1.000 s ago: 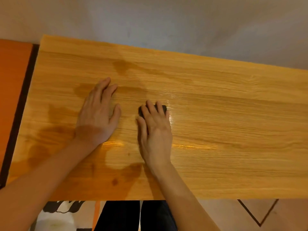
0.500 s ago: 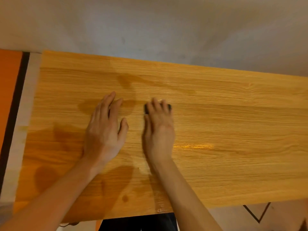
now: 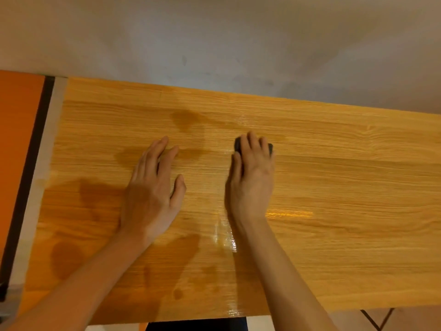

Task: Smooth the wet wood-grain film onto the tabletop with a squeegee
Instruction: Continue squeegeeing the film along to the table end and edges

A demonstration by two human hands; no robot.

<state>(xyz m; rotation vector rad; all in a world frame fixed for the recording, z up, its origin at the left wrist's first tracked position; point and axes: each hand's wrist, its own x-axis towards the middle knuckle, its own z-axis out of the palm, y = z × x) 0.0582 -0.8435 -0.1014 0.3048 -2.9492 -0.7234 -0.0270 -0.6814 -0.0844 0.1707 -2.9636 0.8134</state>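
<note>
On the table (image 3: pixel 358 235), the wood-grain film (image 3: pixel 334 175) lies flat, with darker damp patches at its left and near edge. Right hand (image 3: pixel 253 182) presses a black squeegee (image 3: pixel 238 145) mid-film, fingers (image 3: pixel 251 144) curled over it, hiding most of it. Left hand (image 3: pixel 152 187) rests flat beside, fingers spread narrow. An orange panel (image 3: pixel 19 151) borders the left; a grey wall (image 3: pixel 214 44) stands behind.

Ahead of my right hand (image 3: pixel 253 177): bare film (image 3: pixel 334 163) up to the wall (image 3: pixel 214 44), which closes off the far edge.
To its right: open desk (image 3: pixel 358 259), nothing standing there.
To its left: my left hand (image 3: pixel 152 194) lies flat nearby, blocking a sideways pass.
Far left: orange panel (image 3: pixel 19 139) beside the desk edge.
</note>
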